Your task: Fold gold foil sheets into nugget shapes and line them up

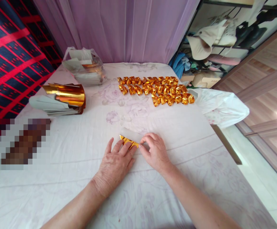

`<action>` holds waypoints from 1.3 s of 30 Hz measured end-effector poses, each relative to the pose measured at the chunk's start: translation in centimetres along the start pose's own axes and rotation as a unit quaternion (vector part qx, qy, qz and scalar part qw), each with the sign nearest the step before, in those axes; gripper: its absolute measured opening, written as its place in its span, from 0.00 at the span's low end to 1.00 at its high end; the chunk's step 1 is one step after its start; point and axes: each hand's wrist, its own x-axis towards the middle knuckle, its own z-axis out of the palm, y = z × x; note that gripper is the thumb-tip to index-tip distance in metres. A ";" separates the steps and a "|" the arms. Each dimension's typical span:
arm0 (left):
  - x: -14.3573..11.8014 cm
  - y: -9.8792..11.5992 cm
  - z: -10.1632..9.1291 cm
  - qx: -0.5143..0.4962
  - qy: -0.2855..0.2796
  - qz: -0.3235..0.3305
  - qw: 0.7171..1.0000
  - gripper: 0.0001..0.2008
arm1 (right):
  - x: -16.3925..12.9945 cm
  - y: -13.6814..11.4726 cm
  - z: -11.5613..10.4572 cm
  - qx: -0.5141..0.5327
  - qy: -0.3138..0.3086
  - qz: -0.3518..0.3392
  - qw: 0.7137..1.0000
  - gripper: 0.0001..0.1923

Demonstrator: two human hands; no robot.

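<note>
Shiny gold folded paper pieces (156, 89) lie on a white tablecloth with pale lilac flowers (119, 105), beside a lilac curtain (119, 28) and a navy-and-red grid-patterned fabric (7, 54).

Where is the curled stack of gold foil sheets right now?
The gold foil stack lies at the table's far left, beside the plastic bag, well away from both hands.

this looks like a room in a home used for handwork. a desk (81, 178) is covered with a white flowered cloth, and a sheer lilac curtain (119, 28) hangs behind it. to the right an open shelf (224, 47) is stuffed with hats, clothes and boxes, beside a pale wood-grain floor (272, 95). a red and dark checked blanket (7, 60) lies at the left. rows of folded gold paper pieces (156, 89) sit on the cloth.
</note>
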 end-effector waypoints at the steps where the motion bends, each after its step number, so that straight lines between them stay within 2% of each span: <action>1: 0.0 0.0 0.0 -0.001 0.000 0.000 1.000 0.18 | 0.0 -0.1 0.0 -0.007 0.001 0.001 1.000 0.03; 5: -0.3 -0.9 0.0 -0.012 -0.002 0.015 1.000 0.18 | 0.0 -0.3 0.1 -0.021 -0.001 0.012 1.000 0.04; 11: -0.7 -3.2 0.1 -0.034 0.005 0.085 0.996 0.17 | 0.0 -0.3 0.0 -0.014 -0.007 0.013 1.000 0.04; 25: -0.4 -1.4 -0.4 -0.025 0.006 0.054 0.998 0.16 | 0.0 -0.7 0.2 -0.026 0.004 0.023 0.999 0.04; 34: -0.1 -2.7 -0.3 -0.032 0.014 0.096 0.995 0.13 | -0.1 -0.7 0.4 -0.031 0.006 0.029 0.999 0.05; 39: -0.1 -3.7 -0.5 -0.053 -0.015 0.116 0.992 0.15 | 0.1 0.2 0.2 0.023 -0.001 0.021 1.000 0.06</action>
